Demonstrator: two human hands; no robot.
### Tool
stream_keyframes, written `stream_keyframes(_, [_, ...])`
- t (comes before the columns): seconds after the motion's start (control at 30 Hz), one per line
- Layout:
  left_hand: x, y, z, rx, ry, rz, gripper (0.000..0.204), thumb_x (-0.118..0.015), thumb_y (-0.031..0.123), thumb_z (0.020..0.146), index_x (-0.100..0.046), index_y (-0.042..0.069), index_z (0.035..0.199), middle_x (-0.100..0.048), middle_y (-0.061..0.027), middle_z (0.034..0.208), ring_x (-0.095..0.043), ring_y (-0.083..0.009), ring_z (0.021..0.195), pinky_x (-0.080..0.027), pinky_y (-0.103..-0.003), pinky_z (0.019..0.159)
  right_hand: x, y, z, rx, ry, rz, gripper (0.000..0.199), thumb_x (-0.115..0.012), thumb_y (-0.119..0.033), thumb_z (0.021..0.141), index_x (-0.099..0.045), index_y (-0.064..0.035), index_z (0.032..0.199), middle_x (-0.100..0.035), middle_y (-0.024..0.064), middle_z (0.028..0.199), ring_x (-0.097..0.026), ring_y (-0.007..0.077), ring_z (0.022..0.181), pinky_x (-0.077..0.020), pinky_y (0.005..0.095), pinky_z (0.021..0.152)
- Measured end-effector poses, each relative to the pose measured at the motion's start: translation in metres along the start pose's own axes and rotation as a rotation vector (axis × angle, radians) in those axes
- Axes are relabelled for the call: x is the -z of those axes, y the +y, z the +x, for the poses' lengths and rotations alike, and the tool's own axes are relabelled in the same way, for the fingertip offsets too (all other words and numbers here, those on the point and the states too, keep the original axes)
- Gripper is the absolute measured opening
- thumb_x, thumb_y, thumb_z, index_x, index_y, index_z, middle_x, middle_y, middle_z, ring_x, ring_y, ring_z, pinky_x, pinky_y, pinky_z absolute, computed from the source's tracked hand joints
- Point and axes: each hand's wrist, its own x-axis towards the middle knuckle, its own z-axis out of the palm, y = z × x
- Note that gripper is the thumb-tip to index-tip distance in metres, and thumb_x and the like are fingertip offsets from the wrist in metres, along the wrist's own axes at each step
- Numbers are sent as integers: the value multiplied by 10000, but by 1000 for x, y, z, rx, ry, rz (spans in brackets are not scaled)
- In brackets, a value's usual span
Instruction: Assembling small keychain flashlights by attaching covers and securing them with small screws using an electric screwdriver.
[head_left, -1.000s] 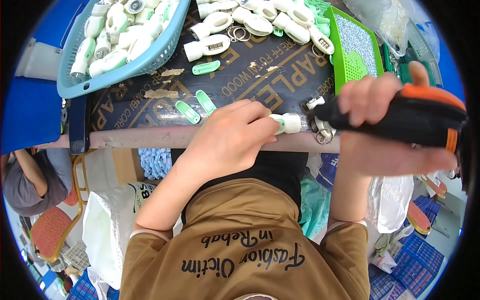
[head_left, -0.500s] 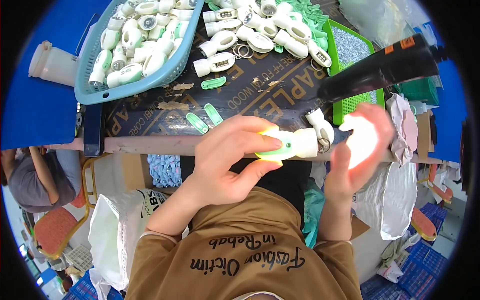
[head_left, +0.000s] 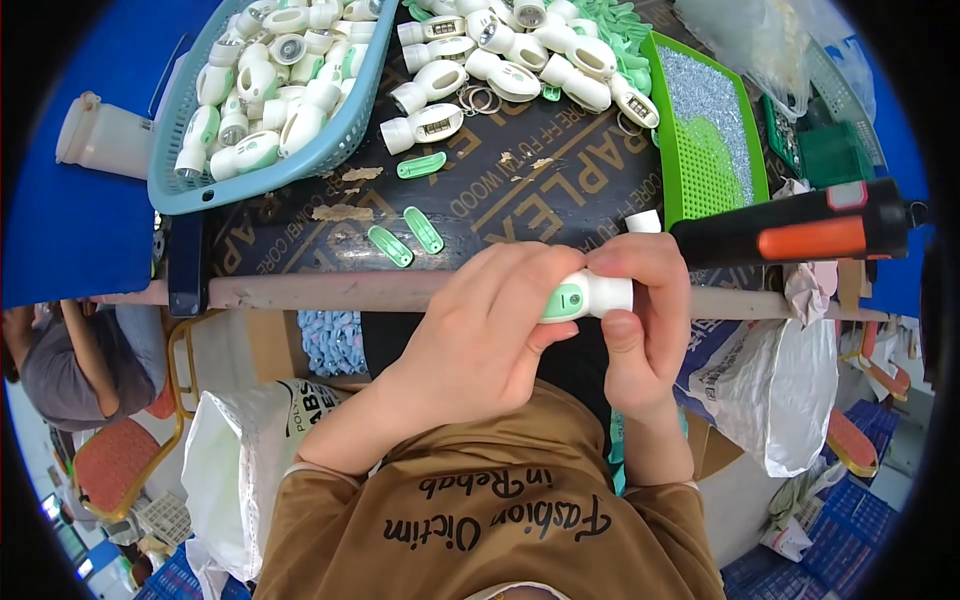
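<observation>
A small white flashlight (head_left: 612, 294) with a green cover on its handle lies level between my hands, just off the near table edge. My left hand (head_left: 480, 335) wraps round its handle end. At the lamp end, the thumb and fingers of my right hand (head_left: 655, 325) curl about the white head. Light no longer shows from the lamp. Behind my right fingers another flashlight head (head_left: 643, 221) shows on the table, the rest hidden. Two loose green covers (head_left: 424, 230) lie beyond my left hand, and a third green cover (head_left: 421, 165) is farther back.
A black electric screwdriver (head_left: 800, 238) with an orange lever juts in at the right. Behind it stands a green tray (head_left: 664, 130) of small silvery parts. Several flashlights (head_left: 512, 80) are piled at the back, beside metal rings. A blue basket (head_left: 345, 148) full of flashlights sits left.
My right hand has moved left from the glowing beam onto the flashlight's head, and the bright glow is gone. The electric screwdriver has swung lower and turned, showing its orange lever.
</observation>
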Motion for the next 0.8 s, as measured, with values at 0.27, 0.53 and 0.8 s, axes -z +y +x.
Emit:
stream_keyframes(0.27, [1,-2,2,-41,29,18,394,-657,45,729,-517,5,1096,-555,-170,940,-560,-345,820,-470,-399,711,-7,6,2,6,44,34,262,-507,-221,920,-539,14,1033,-536,133,941,-516,219,792,-419,304,659])
stream_keyframes(0.53, [-9,-21,-9,912,-351,-2147,381,-409,310,966,-454,0,1182,-546,-139,892,-472,-148,571,-359,-244,519,18,22,21,-127,-400,348,476,-481,-389,936,-535,27,1159,-557,135,1109,-541,233,1025,-410,327,916])
stream_keyframes(0.8, [-19,-24,-11,875,-394,-2353,362,-395,297,966,-451,1,1168,-517,-150,924,-440,-149,579,-361,-255,559,1,27,14,-277,-256,536,499,-484,-507,909,-530,-18,997,-578,79,881,-519,215,913,-321,457,1001])
